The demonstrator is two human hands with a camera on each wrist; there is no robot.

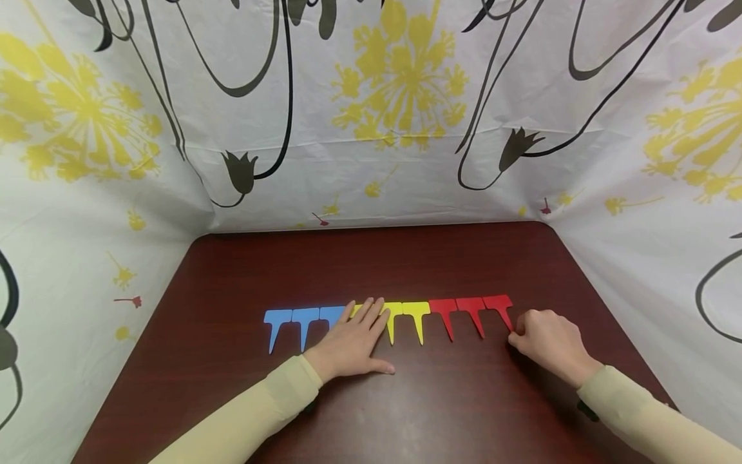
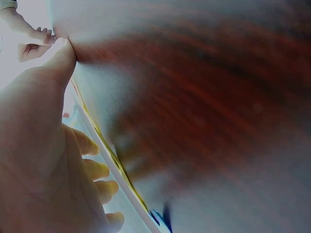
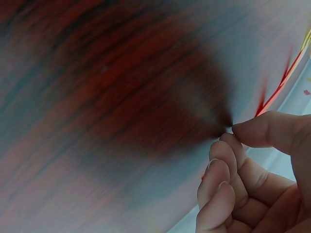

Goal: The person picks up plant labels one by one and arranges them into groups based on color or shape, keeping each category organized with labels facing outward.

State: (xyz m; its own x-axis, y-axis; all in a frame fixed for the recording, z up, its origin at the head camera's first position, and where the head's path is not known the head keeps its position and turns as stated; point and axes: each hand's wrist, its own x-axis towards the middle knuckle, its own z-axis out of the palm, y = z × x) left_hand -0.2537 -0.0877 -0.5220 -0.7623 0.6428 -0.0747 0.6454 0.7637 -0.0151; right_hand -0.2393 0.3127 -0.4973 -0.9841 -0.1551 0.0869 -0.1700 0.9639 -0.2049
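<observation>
A row of flat T-shaped plant labels lies across the table, their crossbars nearly end to end. Blue labels (image 1: 278, 316) are at the left, yellow labels (image 1: 416, 309) in the middle, and three red labels (image 1: 469, 304) at the right. My left hand (image 1: 352, 347) lies with straight fingers over the yellow and blue labels where they meet, hiding part of them. With thumb and forefinger my right hand (image 1: 551, 343) pinches the pointed stem end of the rightmost red label (image 1: 498, 301). In the right wrist view, that hand's other fingers are curled.
The dark reddish-brown table (image 1: 371, 264) has rounded far corners. White cloth (image 1: 371, 187) printed with yellow and grey flowers hangs behind it and along both sides.
</observation>
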